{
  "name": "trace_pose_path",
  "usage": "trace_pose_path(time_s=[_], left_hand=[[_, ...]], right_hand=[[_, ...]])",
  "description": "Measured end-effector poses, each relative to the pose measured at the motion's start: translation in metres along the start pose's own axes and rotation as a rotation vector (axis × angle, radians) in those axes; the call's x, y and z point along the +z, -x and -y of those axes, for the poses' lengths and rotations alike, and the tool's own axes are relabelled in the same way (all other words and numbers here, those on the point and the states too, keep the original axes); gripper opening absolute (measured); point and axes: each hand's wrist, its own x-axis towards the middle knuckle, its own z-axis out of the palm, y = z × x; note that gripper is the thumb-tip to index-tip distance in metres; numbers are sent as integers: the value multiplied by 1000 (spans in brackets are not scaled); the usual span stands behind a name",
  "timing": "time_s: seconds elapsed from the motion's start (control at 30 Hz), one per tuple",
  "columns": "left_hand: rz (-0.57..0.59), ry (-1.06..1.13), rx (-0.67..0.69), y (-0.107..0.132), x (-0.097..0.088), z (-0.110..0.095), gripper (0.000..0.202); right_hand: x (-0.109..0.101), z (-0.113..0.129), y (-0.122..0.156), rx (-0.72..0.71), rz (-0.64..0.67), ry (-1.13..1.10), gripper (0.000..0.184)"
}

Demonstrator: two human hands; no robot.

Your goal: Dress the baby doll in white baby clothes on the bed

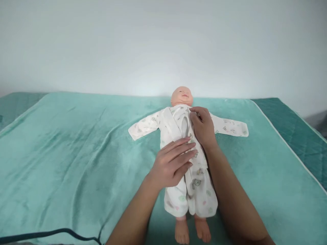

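A baby doll [182,96] lies on its back, head away from me, with its arms spread sideways and bare feet towards me. It wears a white baby top [168,127] printed with small animals, and matching trousers [176,201]. The top's front panels overlap, with an oval gap at the chest. My right hand [203,128] pinches the top's front edge just below the doll's neck, thumb and index finger closed. Across the belly, my left hand [171,164] rests flat on the top with its fingers stretched out. Both hands partly cover the front of the clothes.
Under the doll spreads a creased light green blanket [76,146]. A darker quilted cover [288,129] shows at the far right and far left. A dark cord [58,231] runs along the lower left. A pale wall [153,44] rises behind the bed.
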Motion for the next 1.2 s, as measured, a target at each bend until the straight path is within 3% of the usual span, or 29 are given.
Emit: trace_pose_path(time_s=[0.07, 0.2, 0.27, 0.33, 0.4, 0.47, 0.67, 0.8, 0.97, 1.03, 1.2], left_hand=[[-80, 62, -25, 2, 1, -6, 39], [-416, 69, -228, 12, 1, -14, 33], [-567, -23, -371, 16, -2, -9, 27], [-617, -123, -554, 17, -6, 4, 22], [-547, -212, -724, 16, -10, 21, 22], [-428, -267, -790, 14, -13, 38, 24], [-251, -281, -670, -16, -15, 69, 32], [-85, -226, -637, -58, -12, 73, 32], [104, -35, -650, -103, 0, 59, 31], [79, 40, -694, -112, 2, 59, 30], [-235, -81, -804, -110, 5, 83, 28]], right_hand=[[0, 0, 0, 8, -8, -12, 18], [-2, -1, -2, 31, -11, -63, 19], [-4, -3, -4, 48, -13, -71, 19], [-5, -7, -7, 68, -19, -65, 20], [-5, -11, -10, 72, -12, -62, 20], [-5, -15, -11, 59, 6, -68, 20], [-5, -16, -13, 102, 11, -101, 24], [-11, -16, -17, 159, 94, -169, 25], [-17, -28, -23, 190, 124, -305, 27], [-16, -30, -24, 187, 101, -324, 28], [-12, -26, -22, 208, 71, -258, 29]])
